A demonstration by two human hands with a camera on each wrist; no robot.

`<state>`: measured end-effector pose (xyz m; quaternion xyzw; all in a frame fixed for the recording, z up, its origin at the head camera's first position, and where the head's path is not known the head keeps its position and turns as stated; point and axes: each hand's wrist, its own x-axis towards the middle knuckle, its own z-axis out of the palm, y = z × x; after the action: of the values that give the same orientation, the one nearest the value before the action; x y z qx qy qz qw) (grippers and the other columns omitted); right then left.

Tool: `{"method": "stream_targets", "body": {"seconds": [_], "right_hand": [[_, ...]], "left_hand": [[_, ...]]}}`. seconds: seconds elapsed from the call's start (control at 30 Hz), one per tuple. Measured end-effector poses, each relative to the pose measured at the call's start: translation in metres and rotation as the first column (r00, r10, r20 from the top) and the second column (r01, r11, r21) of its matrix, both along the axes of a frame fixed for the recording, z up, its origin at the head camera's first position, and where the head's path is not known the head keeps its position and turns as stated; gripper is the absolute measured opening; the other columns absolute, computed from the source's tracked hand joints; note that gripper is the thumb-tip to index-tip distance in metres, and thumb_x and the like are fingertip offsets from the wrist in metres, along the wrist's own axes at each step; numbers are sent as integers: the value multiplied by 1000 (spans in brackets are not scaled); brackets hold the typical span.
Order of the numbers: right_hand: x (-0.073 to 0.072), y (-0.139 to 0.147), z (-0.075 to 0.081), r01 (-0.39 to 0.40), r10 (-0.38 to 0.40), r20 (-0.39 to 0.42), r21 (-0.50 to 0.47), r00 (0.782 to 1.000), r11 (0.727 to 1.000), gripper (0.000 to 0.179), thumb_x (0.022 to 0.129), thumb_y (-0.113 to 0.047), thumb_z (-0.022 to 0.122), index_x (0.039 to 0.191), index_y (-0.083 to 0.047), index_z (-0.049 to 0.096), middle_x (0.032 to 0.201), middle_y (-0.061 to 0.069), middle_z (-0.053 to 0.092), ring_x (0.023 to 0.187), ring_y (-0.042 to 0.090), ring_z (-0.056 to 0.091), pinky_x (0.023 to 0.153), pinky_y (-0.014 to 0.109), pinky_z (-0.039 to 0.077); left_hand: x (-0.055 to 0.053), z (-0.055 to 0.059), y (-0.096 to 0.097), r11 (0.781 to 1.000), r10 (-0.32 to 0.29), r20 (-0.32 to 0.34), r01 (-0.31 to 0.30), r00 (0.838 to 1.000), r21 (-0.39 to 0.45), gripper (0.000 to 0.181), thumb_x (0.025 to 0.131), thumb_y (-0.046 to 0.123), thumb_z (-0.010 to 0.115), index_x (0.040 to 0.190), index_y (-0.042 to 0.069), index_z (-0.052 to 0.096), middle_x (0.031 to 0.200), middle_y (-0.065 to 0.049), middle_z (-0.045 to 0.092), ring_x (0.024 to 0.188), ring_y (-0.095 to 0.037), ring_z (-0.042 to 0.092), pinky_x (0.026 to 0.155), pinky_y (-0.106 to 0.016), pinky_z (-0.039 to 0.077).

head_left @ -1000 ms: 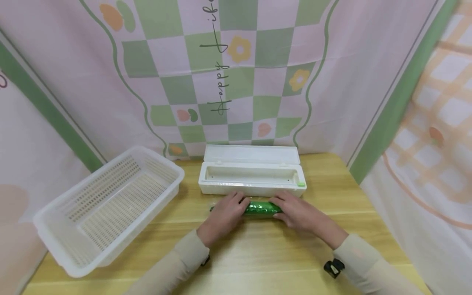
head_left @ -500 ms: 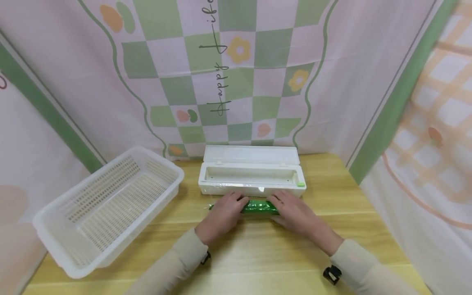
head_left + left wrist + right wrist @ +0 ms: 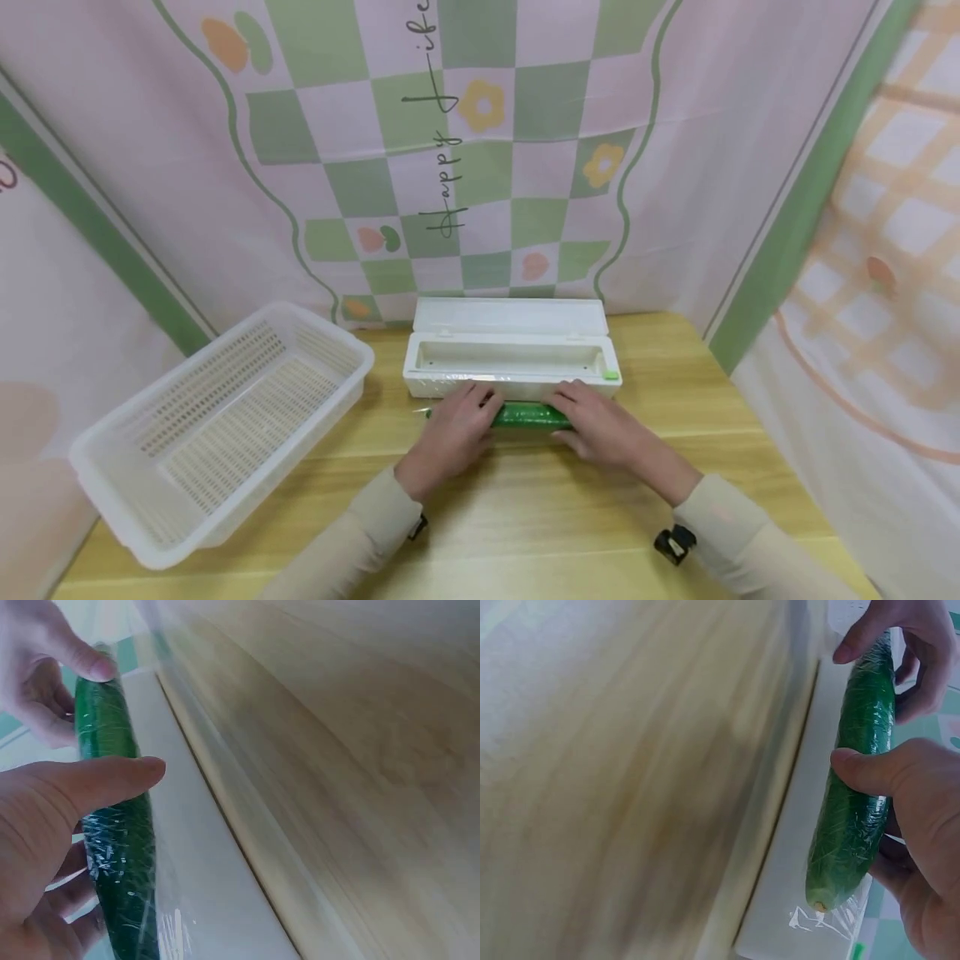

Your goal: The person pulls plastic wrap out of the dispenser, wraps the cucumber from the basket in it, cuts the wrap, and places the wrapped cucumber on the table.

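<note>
Between both hands lies a green cucumber (image 3: 528,415), wound in clear plastic wrap (image 3: 821,921) that sticks out past its end. My left hand (image 3: 459,423) grips its left part, thumb across the near side and fingers behind, as the left wrist view shows. Toward the other end my right hand (image 3: 600,425) holds it the same way. Just behind stands a long white cling-film box (image 3: 510,387) with its lid raised. Film lies over the box's front edge, and a small green slider (image 3: 611,375) sits at its right corner.
A white slotted plastic basket (image 3: 213,521) stands at the left on the wooden table (image 3: 517,517). A printed curtain (image 3: 480,167) hangs right behind the box, and more cloth hangs at both sides.
Both hands keep their hold on the cucumber, which has shifted slightly toward the box and turned a little. The box and the basket have stayed in place.
</note>
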<state>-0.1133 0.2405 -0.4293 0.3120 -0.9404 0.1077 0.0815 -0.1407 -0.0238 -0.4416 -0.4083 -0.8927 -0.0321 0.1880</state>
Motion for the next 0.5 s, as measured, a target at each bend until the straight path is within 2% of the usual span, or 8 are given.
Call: {"method": "stream_targets", "body": {"seconds": [0.13, 0.27, 0.37, 0.5], "right_hand": [[-1, 0, 4, -1, 0, 22, 7, 1000, 1000, 50, 89, -18, 86, 132, -1, 67, 128, 12, 67, 117, 26, 65, 101, 44, 60], [-1, 0, 5, -6, 6, 1, 29, 1000, 1000, 51, 88, -19, 86, 132, 0, 67, 126, 13, 68, 114, 26, 66, 98, 43, 61], [-1, 1, 3, -3, 6, -45, 56, 999, 998, 58, 86, -22, 88, 135, 0, 66, 125, 13, 68, 112, 26, 66, 96, 43, 62], [-2, 0, 0, 4, 6, -137, 70, 991, 998, 69, 82, -27, 93, 139, -1, 63, 124, 13, 68, 111, 27, 67, 96, 43, 62]], "left_hand": [[-1, -2, -1, 1000, -18, -73, 20, 997, 22, 41, 88, 19, 88, 123, 10, 71, 117, -5, 70, 106, -21, 67, 94, -32, 61], [-2, -2, -1, 999, -25, -74, 27, 997, 20, 30, 93, 15, 82, 122, 10, 73, 116, -5, 70, 106, -21, 67, 95, -32, 61], [-2, 1, -1, 1000, -20, -17, 20, 1000, 17, 28, 97, 12, 77, 124, 10, 73, 120, -5, 71, 109, -21, 68, 97, -32, 61], [-4, 8, -2, 999, -18, 120, 13, 993, 39, 30, 98, 10, 76, 127, 9, 72, 122, -7, 71, 109, -22, 68, 97, -34, 61]]}}
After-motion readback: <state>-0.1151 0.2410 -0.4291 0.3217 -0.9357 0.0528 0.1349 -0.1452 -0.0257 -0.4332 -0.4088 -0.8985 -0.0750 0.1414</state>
